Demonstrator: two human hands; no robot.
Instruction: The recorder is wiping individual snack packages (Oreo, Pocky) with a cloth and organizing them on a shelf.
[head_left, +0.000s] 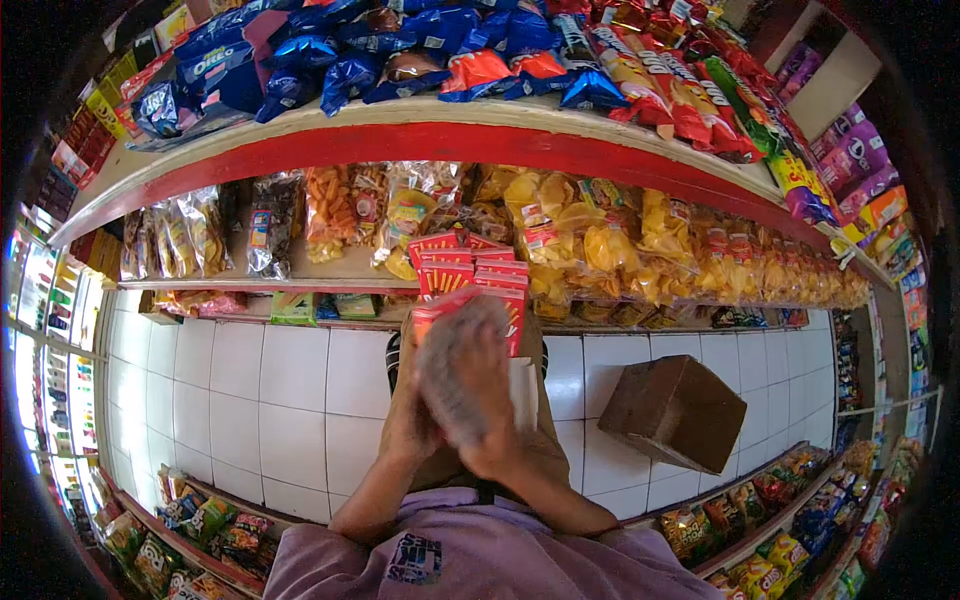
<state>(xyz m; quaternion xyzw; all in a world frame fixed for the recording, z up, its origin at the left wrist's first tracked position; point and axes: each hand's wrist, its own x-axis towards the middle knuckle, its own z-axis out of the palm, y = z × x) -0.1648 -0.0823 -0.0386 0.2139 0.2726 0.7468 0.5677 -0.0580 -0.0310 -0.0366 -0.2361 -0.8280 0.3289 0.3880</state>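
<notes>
Above my lap, my right hand (489, 431) grips a grey cloth (454, 367), blurred by motion. The cloth lies against a red biscuit-stick box (433, 313), mostly hidden behind it. My left hand (420, 424) holds this box from the left and below; its fingers are largely covered. Just beyond my hands, several more red biscuit-stick boxes (501, 279) stand in stacked rows in front of the shelf. What supports them is hidden. A white, flat-sided item (523, 394) shows to the right of my right hand, partly covered.
A brown cardboard box (660, 412) stands on the white tiled floor (292, 375) to my right. Ahead, a red-edged shelf (450, 142) bears snack packets, with bagged chips (555, 217) below. Low snack racks (202, 532) lie behind me on both sides.
</notes>
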